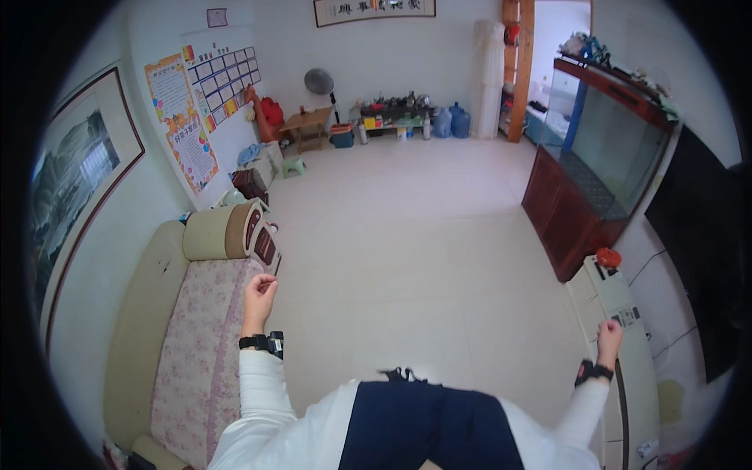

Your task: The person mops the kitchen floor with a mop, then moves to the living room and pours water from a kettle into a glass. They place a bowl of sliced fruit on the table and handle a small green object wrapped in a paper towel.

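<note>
My left hand is raised in front of the sofa's near seat, its fingers curled with the thumb against them. Whether anything thin lies between those fingertips is too small to tell. On the other side, my right hand is held as a closed fist, with nothing seen in it, in front of the long low cabinet. Both wrists wear black straps with small devices. Between the hands are a dark blue apron over white sleeves and the pale tiled floor.
A beige sofa with a floral cover stands left. At right are a glass tank on a red-brown cabinet and a dark television. Farther off are a green stool, a folding table, a fan and blue water bottles.
</note>
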{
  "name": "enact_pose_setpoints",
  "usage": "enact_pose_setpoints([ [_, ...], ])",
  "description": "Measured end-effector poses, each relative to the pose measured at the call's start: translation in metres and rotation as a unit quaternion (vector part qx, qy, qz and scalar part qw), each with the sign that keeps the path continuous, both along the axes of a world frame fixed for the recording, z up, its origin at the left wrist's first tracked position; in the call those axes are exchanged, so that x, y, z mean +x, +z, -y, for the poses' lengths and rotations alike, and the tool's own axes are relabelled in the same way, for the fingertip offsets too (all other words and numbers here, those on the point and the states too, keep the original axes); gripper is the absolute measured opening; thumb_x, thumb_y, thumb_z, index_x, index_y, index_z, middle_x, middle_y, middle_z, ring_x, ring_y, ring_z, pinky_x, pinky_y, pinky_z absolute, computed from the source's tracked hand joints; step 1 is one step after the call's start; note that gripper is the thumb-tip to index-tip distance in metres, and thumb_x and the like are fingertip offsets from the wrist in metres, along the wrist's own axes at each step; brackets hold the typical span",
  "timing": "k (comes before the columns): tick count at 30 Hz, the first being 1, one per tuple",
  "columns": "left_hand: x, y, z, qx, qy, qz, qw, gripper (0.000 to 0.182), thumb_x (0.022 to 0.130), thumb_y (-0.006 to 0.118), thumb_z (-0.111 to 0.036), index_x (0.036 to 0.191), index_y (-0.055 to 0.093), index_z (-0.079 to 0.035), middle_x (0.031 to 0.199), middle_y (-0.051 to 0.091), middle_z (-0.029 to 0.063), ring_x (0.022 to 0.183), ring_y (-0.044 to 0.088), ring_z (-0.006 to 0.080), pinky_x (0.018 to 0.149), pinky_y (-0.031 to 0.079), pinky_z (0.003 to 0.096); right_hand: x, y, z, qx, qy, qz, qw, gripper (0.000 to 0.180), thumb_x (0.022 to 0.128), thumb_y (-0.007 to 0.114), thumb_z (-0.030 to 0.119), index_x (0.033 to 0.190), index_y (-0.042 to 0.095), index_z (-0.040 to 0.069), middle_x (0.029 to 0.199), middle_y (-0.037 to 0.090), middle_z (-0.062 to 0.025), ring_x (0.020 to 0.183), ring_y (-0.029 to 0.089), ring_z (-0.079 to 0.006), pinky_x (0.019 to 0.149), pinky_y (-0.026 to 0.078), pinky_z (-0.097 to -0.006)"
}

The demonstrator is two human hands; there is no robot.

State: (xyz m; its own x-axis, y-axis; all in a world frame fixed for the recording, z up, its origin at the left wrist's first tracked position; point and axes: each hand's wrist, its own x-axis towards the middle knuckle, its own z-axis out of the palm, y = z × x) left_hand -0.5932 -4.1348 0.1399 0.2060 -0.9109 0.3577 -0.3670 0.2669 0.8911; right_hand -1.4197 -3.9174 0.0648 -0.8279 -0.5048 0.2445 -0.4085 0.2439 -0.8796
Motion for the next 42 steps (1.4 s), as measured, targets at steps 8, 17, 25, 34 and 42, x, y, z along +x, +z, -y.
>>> enact_pose_setpoints([
  [8, 0.043, 0.006, 0.090, -0.039, 0.068, -0.019, 0.997, 0.007, 0.085, 0.065, -0.002, 0.091, 0.062, -0.002, 0.086, 0.064, 0.0002, 0.080, 0.059, 0.0077, 0.074, 0.048, 0.0220, 0.106, 0.076, 0.317, -0.063, 0.241, -0.072, 0.966, 0.006, 0.086, 0.061, 0.006, 0.081, 0.060, 0.002, 0.069, 0.056, 0.0029, 0.063, 0.051, -0.0056, 0.058, 0.042, -0.0209],
  [17, 0.097, -0.042, 0.266, -0.022, 0.154, 0.004, 0.988, 0.006, 0.084, 0.066, -0.003, 0.089, 0.062, -0.002, 0.083, 0.063, 0.0005, 0.077, 0.057, 0.0083, 0.071, 0.048, 0.0225, 0.161, 0.061, 0.536, -0.010, 0.255, -0.098, 0.962, 0.009, 0.085, 0.061, 0.007, 0.079, 0.060, 0.001, 0.066, 0.055, 0.0024, 0.059, 0.048, -0.0055, 0.055, 0.041, -0.0228],
  [25, -0.012, -0.007, 0.512, -0.010, -0.005, 0.036, 0.999, 0.009, 0.085, 0.066, -0.003, 0.093, 0.062, -0.002, 0.086, 0.064, 0.0010, 0.080, 0.059, 0.0073, 0.073, 0.048, 0.0222, 0.105, 0.056, 0.622, -0.074, 0.283, -0.019, 0.956, 0.007, 0.089, 0.059, 0.005, 0.082, 0.058, 0.003, 0.072, 0.055, 0.0026, 0.065, 0.051, -0.0060, 0.059, 0.042, -0.0213],
  [34, -0.068, 0.004, 0.712, -0.015, -0.094, -0.007, 0.995, 0.008, 0.086, 0.066, -0.005, 0.093, 0.062, -0.004, 0.085, 0.062, -0.0020, 0.080, 0.058, 0.0057, 0.075, 0.046, 0.0204, 0.058, 0.066, 0.789, -0.087, 0.183, 0.006, 0.979, 0.008, 0.087, 0.058, 0.005, 0.080, 0.058, 0.003, 0.068, 0.054, 0.0029, 0.061, 0.048, -0.0060, 0.055, 0.040, -0.0215],
  [42, -0.024, 0.030, 0.802, -0.008, 0.007, 0.014, 1.000, 0.010, 0.086, 0.066, -0.005, 0.095, 0.061, -0.003, 0.086, 0.062, -0.0019, 0.078, 0.058, 0.0052, 0.073, 0.047, 0.0215, 0.113, 0.069, 1.038, -0.046, 0.299, -0.042, 0.952, 0.008, 0.087, 0.059, 0.008, 0.083, 0.059, 0.001, 0.068, 0.057, -0.0001, 0.063, 0.051, -0.0081, 0.058, 0.042, -0.0236],
])
